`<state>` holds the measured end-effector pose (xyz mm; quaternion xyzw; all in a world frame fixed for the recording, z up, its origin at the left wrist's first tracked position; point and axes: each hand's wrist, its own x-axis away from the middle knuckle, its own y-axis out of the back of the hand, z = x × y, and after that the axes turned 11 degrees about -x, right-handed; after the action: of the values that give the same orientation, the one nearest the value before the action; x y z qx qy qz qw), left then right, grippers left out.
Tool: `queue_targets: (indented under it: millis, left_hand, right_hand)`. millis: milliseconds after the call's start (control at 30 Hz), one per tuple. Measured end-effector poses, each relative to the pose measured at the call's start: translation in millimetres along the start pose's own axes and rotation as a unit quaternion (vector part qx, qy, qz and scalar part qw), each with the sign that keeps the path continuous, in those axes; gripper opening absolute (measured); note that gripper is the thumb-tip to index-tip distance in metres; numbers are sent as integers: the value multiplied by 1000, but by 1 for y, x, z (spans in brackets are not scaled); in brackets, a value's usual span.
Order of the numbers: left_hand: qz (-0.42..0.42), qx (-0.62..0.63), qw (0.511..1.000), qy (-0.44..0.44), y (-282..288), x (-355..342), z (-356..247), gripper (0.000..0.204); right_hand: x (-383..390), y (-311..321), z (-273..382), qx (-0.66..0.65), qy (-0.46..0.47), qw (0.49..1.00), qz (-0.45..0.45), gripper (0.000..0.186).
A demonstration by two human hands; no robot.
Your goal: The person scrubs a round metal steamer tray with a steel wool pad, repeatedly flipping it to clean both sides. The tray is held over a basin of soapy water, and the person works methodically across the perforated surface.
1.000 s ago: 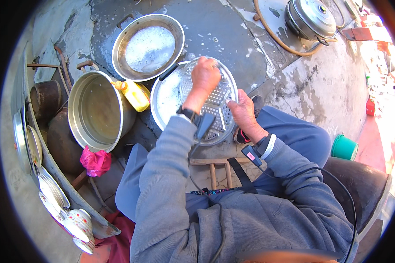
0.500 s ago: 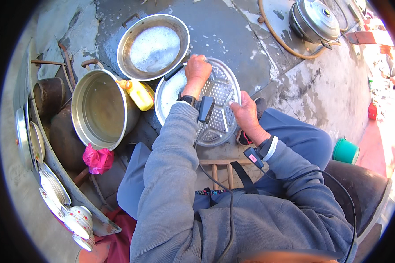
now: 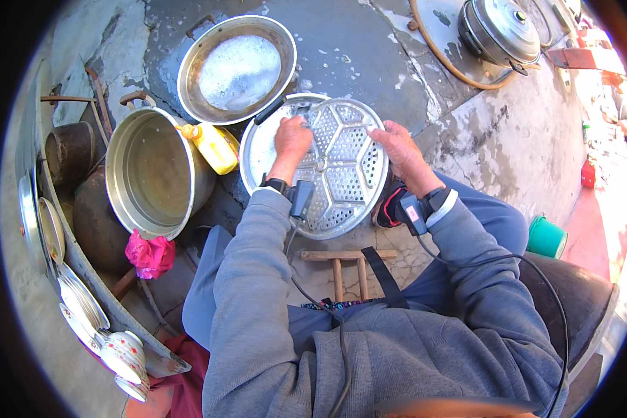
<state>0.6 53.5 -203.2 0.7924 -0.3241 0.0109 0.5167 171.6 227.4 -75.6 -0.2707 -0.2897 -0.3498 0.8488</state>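
Note:
A round metal steamer plate (image 3: pixel 355 150), pierced with many holes and divided by raised ribs, leans tilted over a shallow pan (image 3: pixel 252 157) of suds. My right hand (image 3: pixel 405 155) grips the plate's right rim, thumb on the upper face. Over the plate's left edge my left hand (image 3: pixel 292 143) is closed, knuckles up; what it holds, if anything, is hidden. Left of the pan lies a yellow bottle (image 3: pixel 218 148). Beyond it stands a wide metal basin (image 3: pixel 285 42) of foamy water. A deep pot (image 3: pixel 196 182) holding cloudy water is on the left.
A pink plastic bag (image 3: pixel 150 253) hangs at the pot's near side. Plates and patterned bowls (image 3: pixel 124 354) stand along the left. A lidded pot (image 3: pixel 500 35) sits at the far right by a brown hose (image 3: pixel 439 59). A green bucket (image 3: pixel 547 238) is at my right.
My left hand has drawn back toward me and left across the plate. The plate has turned and come more face-up, with my right hand still on its rim.

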Motion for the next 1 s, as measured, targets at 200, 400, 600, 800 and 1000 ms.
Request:
queue_targets:
  millis: [200, 400, 600, 800, 1000]
  left_hand:
    - [-35, 42, 985, 163, -44, -10, 78, 32]
    - [35, 188, 980, 47, -24, -32, -28, 31]
    - [-203, 224, 939, -166, 24, 19, -126, 23]
    - [-122, 140, 976, -112, 48, 9, -111, 22]
    - [-116, 175, 974, -80, 54, 18, -117, 26]
  right_hand:
    - [-51, -1, 15, 68, -70, 995, -6, 30]
    - [-48, -8, 18, 124, -46, 990, 40, 32]
    - [-1, -14, 18, 206, 92, 974, 10, 30]
    - [44, -18, -12, 189, 171, 967, -28, 28]
    - [54, -17, -23, 196, 180, 963, -44, 28]
